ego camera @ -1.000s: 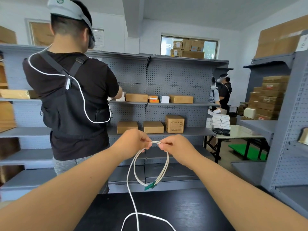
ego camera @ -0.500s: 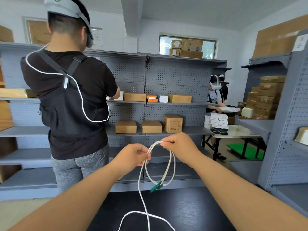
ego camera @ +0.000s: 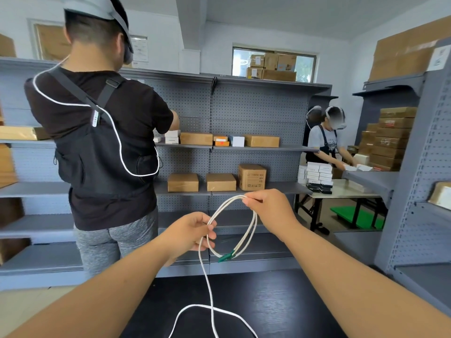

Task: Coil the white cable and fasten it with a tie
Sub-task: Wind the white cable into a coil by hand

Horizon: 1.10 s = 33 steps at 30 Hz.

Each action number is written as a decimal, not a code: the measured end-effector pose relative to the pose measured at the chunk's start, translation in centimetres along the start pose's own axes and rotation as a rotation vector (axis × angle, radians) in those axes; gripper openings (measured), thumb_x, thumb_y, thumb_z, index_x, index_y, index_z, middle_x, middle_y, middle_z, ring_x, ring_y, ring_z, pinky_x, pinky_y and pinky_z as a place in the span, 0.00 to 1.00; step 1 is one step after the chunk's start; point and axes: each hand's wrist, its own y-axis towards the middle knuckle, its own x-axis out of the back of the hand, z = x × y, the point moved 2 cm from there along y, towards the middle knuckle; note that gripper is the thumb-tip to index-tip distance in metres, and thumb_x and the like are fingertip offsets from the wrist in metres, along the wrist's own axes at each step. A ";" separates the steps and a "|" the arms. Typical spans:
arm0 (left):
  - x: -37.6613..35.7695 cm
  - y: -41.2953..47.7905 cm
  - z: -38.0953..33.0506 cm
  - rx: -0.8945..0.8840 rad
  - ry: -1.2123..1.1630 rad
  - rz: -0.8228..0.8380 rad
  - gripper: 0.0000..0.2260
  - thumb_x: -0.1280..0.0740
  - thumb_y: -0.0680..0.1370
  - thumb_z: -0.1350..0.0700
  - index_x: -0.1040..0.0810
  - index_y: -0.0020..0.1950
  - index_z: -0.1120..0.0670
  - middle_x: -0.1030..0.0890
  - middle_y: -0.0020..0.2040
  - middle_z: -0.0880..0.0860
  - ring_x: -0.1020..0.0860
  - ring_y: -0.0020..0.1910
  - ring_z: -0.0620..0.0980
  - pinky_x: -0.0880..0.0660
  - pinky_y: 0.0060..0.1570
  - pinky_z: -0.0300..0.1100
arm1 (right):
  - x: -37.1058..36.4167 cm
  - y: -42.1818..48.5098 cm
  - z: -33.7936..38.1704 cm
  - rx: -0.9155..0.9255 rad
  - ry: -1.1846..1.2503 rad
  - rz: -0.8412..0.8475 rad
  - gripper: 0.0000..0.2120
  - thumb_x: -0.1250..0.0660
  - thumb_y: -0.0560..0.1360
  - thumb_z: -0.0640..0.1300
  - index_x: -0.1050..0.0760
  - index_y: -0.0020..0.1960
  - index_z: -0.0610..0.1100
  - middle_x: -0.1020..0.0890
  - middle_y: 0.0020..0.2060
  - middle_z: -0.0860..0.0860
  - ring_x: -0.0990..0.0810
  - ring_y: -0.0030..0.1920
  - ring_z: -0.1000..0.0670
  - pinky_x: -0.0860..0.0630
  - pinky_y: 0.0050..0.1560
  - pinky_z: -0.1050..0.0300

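Coiling in progress, head view. The right hand (ego camera: 271, 211) was pinched shut on the top of the white cable (ego camera: 249, 230), gathering two or three turns at a single point so that the coil hung freely below it and kept its round form. The left hand (ego camera: 192, 234), lower and to the left, was closed on the strands at the coil's left side, where the free length left the coil; held there, it appeared placed to feed and guide the next turn up toward the right hand. The green connector (ego camera: 225, 257) lay at the bottom of the hanging loop, marking the cable end already taken into the coil. From the left hand the uncoiled remainder dropped to the dark table (ego camera: 280, 306), where it crossed itself in a loose loop near the near edge and ran out of view; how much cable remained could not be told. By this judgement the task stood in its first part: several turns made, slack still to be gathered, no tie visible in either hand or on the table. Behind the table, a person in a black shirt (ego camera: 102, 132) faced the grey shelving (ego camera: 258, 103), apart from the work.
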 end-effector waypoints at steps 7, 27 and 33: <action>0.5 0.2 0.4 -0.005 -0.074 -0.001 0.06 0.35 0.76 0.66 0.23 0.52 0.60 0.20 0.41 0.54 0.21 0.39 0.48 0.21 0.45 0.39 | -0.1 0.0 -1.0 -0.076 0.052 -0.081 0.09 0.35 0.76 0.43 0.17 0.49 0.40 0.16 0.43 0.41 0.20 0.49 0.42 0.24 0.53 0.48; -0.3 0.8 1.2 0.019 -0.043 -0.038 0.12 0.30 0.73 0.64 0.26 0.55 0.55 0.21 0.42 0.54 0.20 0.40 0.50 0.22 0.55 0.49 | -1.1 0.5 -2.7 -0.189 0.139 -0.212 0.10 0.35 0.76 0.43 0.17 0.49 0.40 0.17 0.40 0.42 0.21 0.44 0.41 0.24 0.49 0.46; -1.2 0.9 1.3 -0.018 0.121 -0.033 0.21 0.26 0.69 0.62 0.28 0.58 0.49 0.26 0.42 0.52 0.26 0.42 0.48 0.25 0.50 0.43 | -1.5 0.7 -2.8 -0.223 0.179 -0.241 0.10 0.35 0.76 0.43 0.17 0.49 0.41 0.16 0.40 0.43 0.21 0.44 0.42 0.24 0.48 0.48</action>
